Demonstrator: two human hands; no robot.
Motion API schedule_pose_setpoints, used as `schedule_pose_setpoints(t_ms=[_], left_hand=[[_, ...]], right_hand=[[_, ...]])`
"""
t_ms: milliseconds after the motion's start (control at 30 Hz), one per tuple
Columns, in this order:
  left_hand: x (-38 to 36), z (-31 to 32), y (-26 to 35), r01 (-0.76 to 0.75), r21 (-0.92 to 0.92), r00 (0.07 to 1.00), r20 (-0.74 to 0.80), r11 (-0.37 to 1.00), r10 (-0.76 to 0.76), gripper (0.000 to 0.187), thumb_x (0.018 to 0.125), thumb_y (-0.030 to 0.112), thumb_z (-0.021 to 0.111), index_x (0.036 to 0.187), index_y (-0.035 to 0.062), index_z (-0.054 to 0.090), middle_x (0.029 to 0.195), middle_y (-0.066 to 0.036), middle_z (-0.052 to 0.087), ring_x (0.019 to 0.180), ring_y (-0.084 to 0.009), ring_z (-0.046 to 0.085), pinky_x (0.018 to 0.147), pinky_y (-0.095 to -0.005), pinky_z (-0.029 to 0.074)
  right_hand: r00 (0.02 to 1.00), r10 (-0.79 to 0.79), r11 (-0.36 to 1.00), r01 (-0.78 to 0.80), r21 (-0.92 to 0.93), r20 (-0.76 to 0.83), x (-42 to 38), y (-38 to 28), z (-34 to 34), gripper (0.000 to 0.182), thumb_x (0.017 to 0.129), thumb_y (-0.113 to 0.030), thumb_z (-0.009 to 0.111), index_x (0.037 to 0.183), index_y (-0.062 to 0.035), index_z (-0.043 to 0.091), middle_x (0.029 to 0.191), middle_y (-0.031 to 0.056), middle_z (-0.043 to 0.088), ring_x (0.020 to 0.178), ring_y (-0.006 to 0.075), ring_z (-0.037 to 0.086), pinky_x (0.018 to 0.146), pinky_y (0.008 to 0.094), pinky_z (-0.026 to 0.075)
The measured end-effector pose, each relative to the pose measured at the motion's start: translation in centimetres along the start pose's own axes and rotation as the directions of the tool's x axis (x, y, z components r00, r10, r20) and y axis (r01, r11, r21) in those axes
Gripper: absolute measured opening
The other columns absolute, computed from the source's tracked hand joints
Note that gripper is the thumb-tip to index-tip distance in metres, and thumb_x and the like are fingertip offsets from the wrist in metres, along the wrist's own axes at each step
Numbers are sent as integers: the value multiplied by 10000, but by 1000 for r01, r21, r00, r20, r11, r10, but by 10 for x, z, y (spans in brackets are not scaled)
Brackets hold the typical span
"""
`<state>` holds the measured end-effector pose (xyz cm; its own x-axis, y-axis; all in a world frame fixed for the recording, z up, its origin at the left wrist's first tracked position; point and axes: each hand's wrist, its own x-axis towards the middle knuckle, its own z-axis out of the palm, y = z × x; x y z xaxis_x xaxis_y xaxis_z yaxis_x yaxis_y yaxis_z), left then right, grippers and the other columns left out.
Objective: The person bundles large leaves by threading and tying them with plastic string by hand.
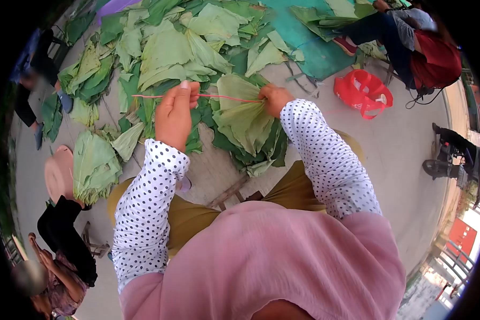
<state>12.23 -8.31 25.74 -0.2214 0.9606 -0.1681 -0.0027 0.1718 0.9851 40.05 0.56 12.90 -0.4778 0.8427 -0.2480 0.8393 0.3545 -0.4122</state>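
A thin red string (226,97) runs sideways between my two hands. My left hand (176,113) is closed on it, thumb pressed to the fingers, and a free end sticks out to the left. My right hand (276,100) is closed around the gathered stem end of a fan-shaped bundle of green leaves (240,120), where the string reaches it. The bundle hangs over darker leaves below. Behind my hands lies a wide heap of flat green leaves (168,50).
A red bag (361,92) stands on the ground at the right, near a seated person. A pink basin (60,173) and a leaf stack (95,165) are at the left. Other people sit at the left edge. A green sheet (325,56) lies behind, a motorbike (442,166) far right.
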Motion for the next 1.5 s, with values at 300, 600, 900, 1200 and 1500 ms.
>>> schedule_pose_setpoints(t_ms=[300,600,900,1200,1500], left_hand=[[10,-33,33,-153,85,986,-52,985,157,367,1026,295,511,1076,-29,676,978,-88,661,925,-158,629,849,-302,504],[-39,-12,25,-133,199,991,57,971,124,343,1013,288,506,1054,-6,677,949,-117,613,906,-224,613,841,-322,483],[-22,-11,17,-346,254,938,113,903,328,262,970,228,573,993,-9,682,911,-148,636,882,-275,615,815,-351,479],[-36,-9,16,-751,104,567,608,653,555,193,876,138,674,1045,45,682,1063,-89,673,1230,-311,491,1019,-421,414],[67,-76,-199,200,791,945,0,578,-328,428,903,241,615,1265,14,584,1175,-199,651,1042,-353,646,944,-394,492]], right_hand=[[998,67,992,-67,-109,-7,65,-25,10,341,859,-120,533,1162,-223,651,1182,92,634,1180,287,574,1003,479,351],[1000,0,999,-1,-55,-7,-34,6,31,264,823,-93,613,1009,-237,732,1131,91,627,1081,324,589,963,479,442],[967,246,914,-205,-350,74,-10,-19,16,528,828,-154,645,1343,-224,552,1431,136,461,1411,289,311,1093,473,314],[971,-239,498,138,856,-18,-39,-91,-71,178,971,-98,598,1120,-6,630,933,1,634,872,90,573,792,243,474],[930,-273,773,364,519,-246,-10,-101,-68,145,937,-128,644,988,7,660,844,94,647,753,207,600,698,298,484]])
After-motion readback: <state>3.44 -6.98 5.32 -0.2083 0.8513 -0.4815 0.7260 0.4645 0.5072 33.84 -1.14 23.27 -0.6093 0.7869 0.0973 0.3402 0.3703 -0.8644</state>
